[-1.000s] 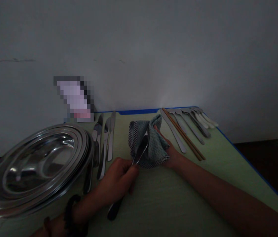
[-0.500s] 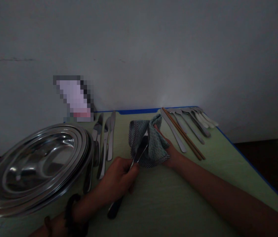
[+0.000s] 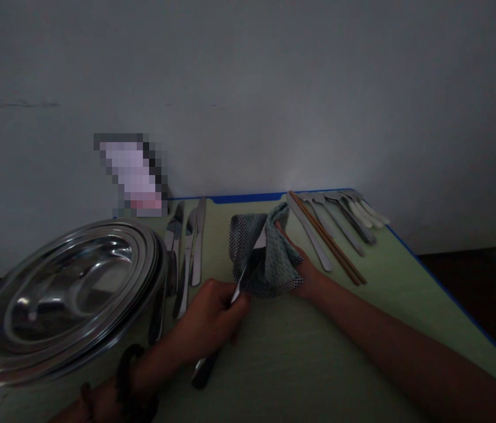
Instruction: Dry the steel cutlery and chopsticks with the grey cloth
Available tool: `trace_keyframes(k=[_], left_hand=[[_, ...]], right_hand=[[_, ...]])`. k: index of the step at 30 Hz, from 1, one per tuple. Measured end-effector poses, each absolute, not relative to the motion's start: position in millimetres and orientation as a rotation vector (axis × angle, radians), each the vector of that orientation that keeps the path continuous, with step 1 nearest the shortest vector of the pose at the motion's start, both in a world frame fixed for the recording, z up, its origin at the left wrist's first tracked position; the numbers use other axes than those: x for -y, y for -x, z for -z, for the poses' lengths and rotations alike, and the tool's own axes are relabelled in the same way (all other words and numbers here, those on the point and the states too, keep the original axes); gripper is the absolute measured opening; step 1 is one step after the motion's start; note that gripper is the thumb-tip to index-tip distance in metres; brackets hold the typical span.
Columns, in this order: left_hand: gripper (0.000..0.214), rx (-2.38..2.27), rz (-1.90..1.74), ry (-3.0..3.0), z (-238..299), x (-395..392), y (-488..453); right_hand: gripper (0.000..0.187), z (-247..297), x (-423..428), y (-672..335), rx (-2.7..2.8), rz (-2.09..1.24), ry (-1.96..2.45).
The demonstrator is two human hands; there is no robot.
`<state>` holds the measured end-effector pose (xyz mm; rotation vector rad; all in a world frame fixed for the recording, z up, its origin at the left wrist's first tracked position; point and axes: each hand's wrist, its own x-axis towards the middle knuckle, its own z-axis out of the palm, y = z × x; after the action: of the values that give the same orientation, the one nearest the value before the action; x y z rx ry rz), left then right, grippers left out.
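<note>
My left hand (image 3: 215, 320) is closed around a metal table knife (image 3: 252, 264), whose handle end sticks out below my fist. The knife slants up and away, its blade lying against a grey-green cloth (image 3: 280, 252) with a black-and-white checked edge. My right hand (image 3: 303, 267) is beneath and behind this cloth, gripping it; most of its fingers are hidden, with one fingertip showing at the top fold. The cloth stands bunched on the blade's right side and spreads out to its left.
Stacked steel plates (image 3: 71, 294) stand at the left, beside several table knives (image 3: 188, 258). On the right lie another knife (image 3: 309, 232), wooden chopsticks (image 3: 329, 239), and several spoons and forks (image 3: 344, 223). A blurred-out upright object (image 3: 131, 173) leans near the wall (image 3: 248, 106).
The knife has turned slightly against the cloth, showing its blade at a different angle. Both hands stay almost where they were.
</note>
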<state>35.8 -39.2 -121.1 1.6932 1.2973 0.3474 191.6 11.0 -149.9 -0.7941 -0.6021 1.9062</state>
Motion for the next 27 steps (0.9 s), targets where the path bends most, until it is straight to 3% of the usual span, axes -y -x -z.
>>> trace_keyframes(k=[13,20,27], left_hand=[[0.041,-1.202,-0.413,-1.718,124.0,39.5,-30.7],[0.04,-1.212,-0.401,-1.692,124.7,39.8,-32.0],[0.039,-1.228,-0.41,-1.749,122.7,39.3,-33.4]], right_hand=[[0.03,150.5,-11.4,-191.6,0.659,-1.879,0.797],[0.015,136.2,-7.3,-193.1,0.697,-1.733,0.939],[0.031,146.3,-9.2,-192.9,0.732,-1.789,0.895]])
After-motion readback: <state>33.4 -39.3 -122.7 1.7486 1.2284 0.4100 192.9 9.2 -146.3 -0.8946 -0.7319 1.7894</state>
